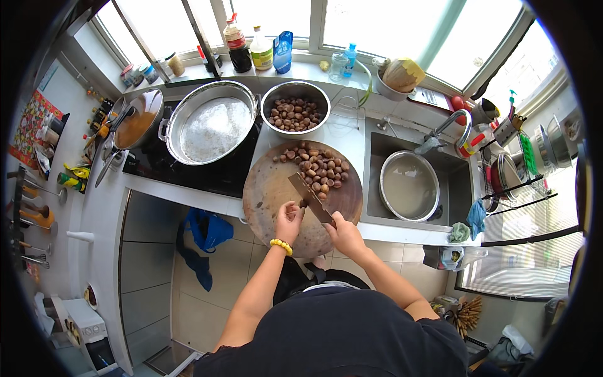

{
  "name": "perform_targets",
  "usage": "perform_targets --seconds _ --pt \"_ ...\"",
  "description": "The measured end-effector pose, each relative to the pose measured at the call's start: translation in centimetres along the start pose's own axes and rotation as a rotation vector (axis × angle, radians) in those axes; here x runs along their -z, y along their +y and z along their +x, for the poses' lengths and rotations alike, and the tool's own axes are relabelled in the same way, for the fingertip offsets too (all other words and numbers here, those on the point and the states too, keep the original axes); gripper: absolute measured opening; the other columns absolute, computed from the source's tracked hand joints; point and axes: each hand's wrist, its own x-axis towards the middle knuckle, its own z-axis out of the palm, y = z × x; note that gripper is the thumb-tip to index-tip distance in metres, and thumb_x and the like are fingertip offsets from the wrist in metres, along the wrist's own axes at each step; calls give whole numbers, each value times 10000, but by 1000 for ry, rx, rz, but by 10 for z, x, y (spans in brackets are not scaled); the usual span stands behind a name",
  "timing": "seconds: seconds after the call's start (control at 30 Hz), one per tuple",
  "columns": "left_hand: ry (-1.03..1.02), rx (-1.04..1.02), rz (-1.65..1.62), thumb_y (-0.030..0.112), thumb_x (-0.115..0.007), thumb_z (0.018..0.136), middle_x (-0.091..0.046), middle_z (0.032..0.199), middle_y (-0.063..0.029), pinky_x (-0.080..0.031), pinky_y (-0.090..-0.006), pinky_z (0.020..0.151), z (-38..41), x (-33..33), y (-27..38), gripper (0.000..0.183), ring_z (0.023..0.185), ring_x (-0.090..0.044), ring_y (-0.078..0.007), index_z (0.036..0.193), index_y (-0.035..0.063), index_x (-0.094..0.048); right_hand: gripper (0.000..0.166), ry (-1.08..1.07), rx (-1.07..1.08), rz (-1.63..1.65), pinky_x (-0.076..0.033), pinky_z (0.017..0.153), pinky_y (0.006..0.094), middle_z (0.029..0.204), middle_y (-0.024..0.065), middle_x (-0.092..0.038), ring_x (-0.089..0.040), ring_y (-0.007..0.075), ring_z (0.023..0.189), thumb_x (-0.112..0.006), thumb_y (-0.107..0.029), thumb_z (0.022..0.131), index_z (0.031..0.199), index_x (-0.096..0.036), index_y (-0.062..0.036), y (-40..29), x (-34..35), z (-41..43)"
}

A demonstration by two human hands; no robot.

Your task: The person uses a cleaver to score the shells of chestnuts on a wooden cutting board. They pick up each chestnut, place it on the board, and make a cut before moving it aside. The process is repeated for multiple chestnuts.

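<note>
My right hand (345, 235) is closed round the handle of a kitchen cleaver (310, 198), whose blade lies over a round wooden chopping board (271, 221). A chestnut (302, 203) is at the fingertips of my left hand (289, 221), beside the blade. A yellow bead bracelet is on the left wrist. Loose chestnuts (322, 169) are heaped on the board's far side, beyond the blade. Behind the board stands a steel bowl (295, 133) holding more chestnuts (292, 114).
Left of the bowl, a large metal pan (214, 123) rests on the black cooktop (207, 181). A lidded pan (139, 118) stands further left. At right, a steel basin (409, 186) of cloudy water sits in the sink (452, 184). Bottles (238, 47) line the windowsill.
</note>
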Motion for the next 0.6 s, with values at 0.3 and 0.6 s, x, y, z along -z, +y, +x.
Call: perform_targets --seconds 0.3,0.6 --pt "-259 135 -372 87 -678 937 -643 1016 -20 -543 -256 727 14 1 -13 246 816 -640 -110 1169 26 -623 263 -37 -134 203 -490 712 480 836 232 -656 -637 436 792 -631 -221 950 990 -501 3 -12 23 -13" --pt "-289 -421 545 16 -674 849 -551 963 -127 -523 -361 786 11 4 -8 276 833 -613 -313 1119 61 -632 253 16 -88 78 -488 712 501 854 238 -667 -634 458 815 -616 -223 951 998 -497 -4 17 20 -15"
